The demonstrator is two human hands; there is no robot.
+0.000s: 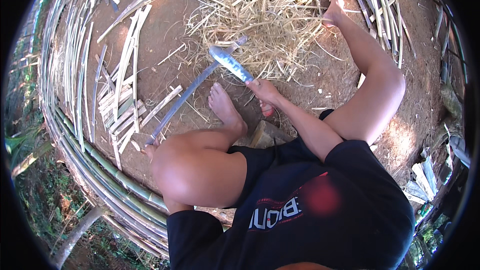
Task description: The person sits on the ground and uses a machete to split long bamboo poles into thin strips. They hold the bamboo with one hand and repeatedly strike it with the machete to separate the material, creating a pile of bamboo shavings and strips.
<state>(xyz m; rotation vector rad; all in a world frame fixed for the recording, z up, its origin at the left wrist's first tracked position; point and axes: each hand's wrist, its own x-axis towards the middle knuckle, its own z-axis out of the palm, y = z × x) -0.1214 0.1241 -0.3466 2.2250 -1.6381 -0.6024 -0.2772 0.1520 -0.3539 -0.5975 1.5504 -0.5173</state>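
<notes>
A broad-bladed machete [231, 64] is in my right hand [265, 92], whose fingers are wrapped round its handle; a red end shows below the fist. Its shiny blade points up and to the left and crosses a long bamboo strip [187, 93]. Beside my bent left knee, my left hand [151, 149] grips the strip's near end, with most of the hand hidden behind the knee. From there the strip runs up and away to its far end at the shavings. Whether the edge is cutting into it cannot be made out.
A heap of thin bamboo shavings [265, 15] lies ahead. Split strips [72, 65] and short slats [120, 107] are on the left, more strips [382, 5] at the far right. Green bamboo poles [125, 182] curve along the left edge. A wooden block [267, 135] sits between my legs.
</notes>
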